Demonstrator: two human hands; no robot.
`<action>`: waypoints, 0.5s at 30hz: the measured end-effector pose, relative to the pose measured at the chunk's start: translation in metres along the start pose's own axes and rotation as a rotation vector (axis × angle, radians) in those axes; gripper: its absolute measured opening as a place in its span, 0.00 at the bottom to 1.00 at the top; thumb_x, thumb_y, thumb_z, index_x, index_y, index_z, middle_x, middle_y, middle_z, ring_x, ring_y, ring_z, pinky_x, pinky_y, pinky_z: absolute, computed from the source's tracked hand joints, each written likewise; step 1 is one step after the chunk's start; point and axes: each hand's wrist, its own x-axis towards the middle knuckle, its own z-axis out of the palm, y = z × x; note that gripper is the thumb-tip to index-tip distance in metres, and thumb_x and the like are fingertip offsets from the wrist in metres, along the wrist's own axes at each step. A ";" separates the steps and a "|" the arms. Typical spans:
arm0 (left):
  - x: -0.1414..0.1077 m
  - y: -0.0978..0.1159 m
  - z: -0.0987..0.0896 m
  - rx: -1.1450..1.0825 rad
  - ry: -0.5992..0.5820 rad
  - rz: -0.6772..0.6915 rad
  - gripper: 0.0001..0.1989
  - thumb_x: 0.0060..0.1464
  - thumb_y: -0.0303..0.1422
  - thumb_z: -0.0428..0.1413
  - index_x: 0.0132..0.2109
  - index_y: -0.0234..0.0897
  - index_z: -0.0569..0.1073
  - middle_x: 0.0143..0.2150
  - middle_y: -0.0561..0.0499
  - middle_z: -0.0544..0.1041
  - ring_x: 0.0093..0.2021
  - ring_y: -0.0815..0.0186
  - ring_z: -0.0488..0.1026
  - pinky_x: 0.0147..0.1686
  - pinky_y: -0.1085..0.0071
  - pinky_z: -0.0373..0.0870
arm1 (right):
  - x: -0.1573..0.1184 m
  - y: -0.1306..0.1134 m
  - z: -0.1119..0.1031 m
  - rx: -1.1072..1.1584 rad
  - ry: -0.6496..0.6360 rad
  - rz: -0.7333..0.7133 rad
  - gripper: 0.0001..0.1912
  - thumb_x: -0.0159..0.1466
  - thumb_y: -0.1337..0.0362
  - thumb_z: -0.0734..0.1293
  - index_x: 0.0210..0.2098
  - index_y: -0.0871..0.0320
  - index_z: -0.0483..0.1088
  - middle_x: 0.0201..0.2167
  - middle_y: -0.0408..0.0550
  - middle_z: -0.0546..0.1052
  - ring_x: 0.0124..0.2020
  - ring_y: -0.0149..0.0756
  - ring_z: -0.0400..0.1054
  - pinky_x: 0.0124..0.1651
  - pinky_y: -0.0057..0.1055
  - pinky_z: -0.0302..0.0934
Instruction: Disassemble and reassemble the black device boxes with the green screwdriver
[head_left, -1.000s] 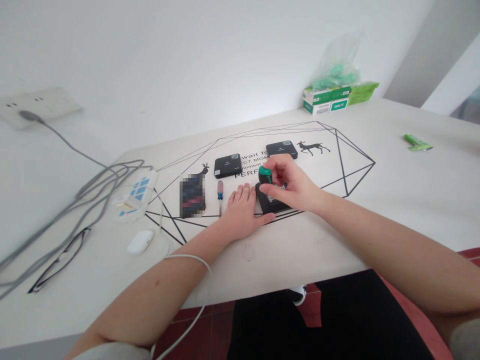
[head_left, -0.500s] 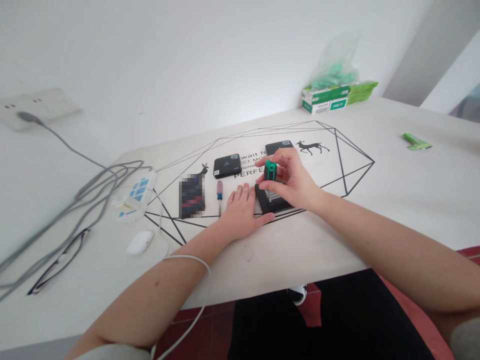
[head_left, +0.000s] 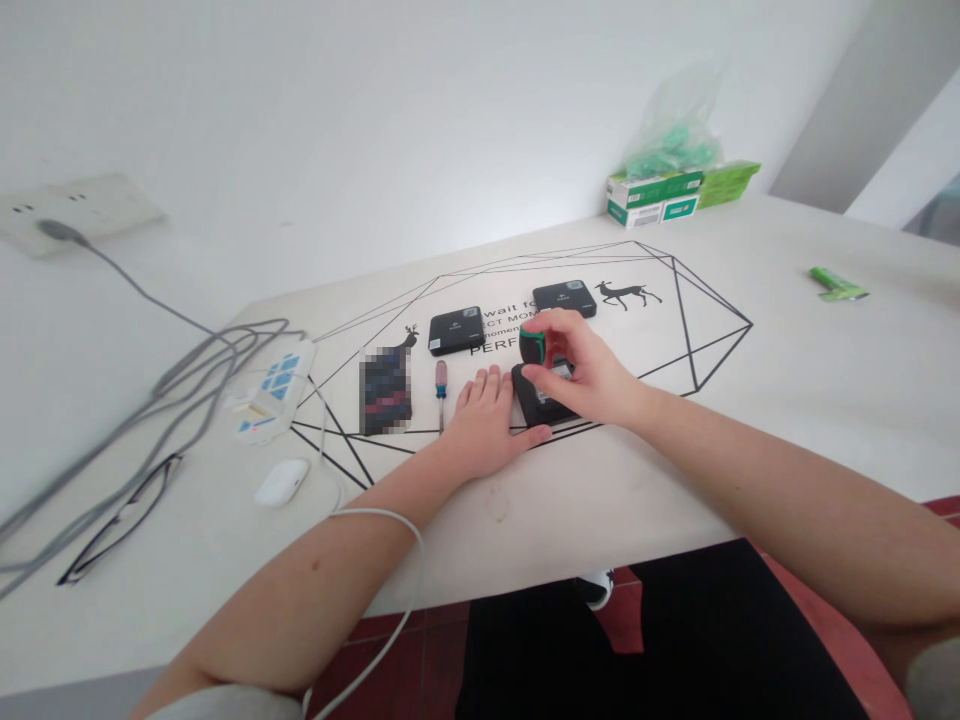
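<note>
My right hand (head_left: 585, 372) grips a green-and-black screwdriver handle (head_left: 532, 346) between thumb and fingers, above a black rectangular device (head_left: 530, 402). A pale label shows on the device's upper face; the screwdriver's tip is hidden by my hand. Lying flat on the table, my left hand (head_left: 487, 425) has its fingers stretched out, with fingertips and thumb against the device's left and near edges. Just left of that hand rests a second screwdriver (head_left: 441, 380) with a pinkish-and-blue handle. Two similar black devices lie farther back, one at left (head_left: 456, 332) and one at right (head_left: 564, 299).
A pixelated dark item (head_left: 385, 392) lies left of the second screwdriver. At the left are a power strip (head_left: 277, 385), grey cables (head_left: 187, 385), a white earbud case (head_left: 282, 482) and glasses (head_left: 120, 520). Green boxes (head_left: 652, 190) stand at the back; a green wrapper (head_left: 836, 284) lies right.
My right hand has tilted the screwdriver handle and shifted slightly left, uncovering more of the rear right device. My left hand stays on the table against the device.
</note>
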 end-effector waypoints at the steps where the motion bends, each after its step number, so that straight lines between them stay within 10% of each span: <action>1: 0.000 0.000 0.000 0.001 0.002 0.002 0.57 0.63 0.67 0.45 0.79 0.24 0.47 0.82 0.29 0.42 0.81 0.37 0.37 0.77 0.43 0.44 | 0.000 0.001 0.000 -0.022 0.003 -0.011 0.20 0.69 0.61 0.70 0.59 0.47 0.66 0.49 0.49 0.73 0.38 0.36 0.69 0.37 0.36 0.71; 6: 0.000 0.000 0.000 0.010 -0.008 -0.002 0.58 0.63 0.67 0.44 0.79 0.23 0.45 0.82 0.29 0.39 0.81 0.38 0.36 0.77 0.44 0.43 | 0.000 0.000 -0.001 -0.019 0.010 -0.024 0.22 0.70 0.61 0.70 0.62 0.45 0.69 0.44 0.47 0.71 0.38 0.36 0.68 0.39 0.39 0.73; 10: 0.000 0.001 -0.001 0.018 -0.032 -0.023 0.58 0.63 0.68 0.44 0.79 0.23 0.44 0.82 0.29 0.37 0.82 0.40 0.34 0.77 0.45 0.40 | 0.004 -0.008 -0.008 0.084 0.038 0.018 0.14 0.75 0.59 0.63 0.56 0.48 0.75 0.56 0.52 0.73 0.58 0.43 0.71 0.53 0.44 0.75; 15: 0.001 0.000 0.000 0.029 -0.015 -0.012 0.57 0.63 0.68 0.44 0.79 0.23 0.46 0.81 0.28 0.38 0.81 0.40 0.35 0.77 0.44 0.42 | 0.008 -0.010 -0.012 0.209 0.025 0.132 0.13 0.75 0.57 0.64 0.56 0.48 0.76 0.50 0.48 0.79 0.48 0.36 0.75 0.50 0.38 0.76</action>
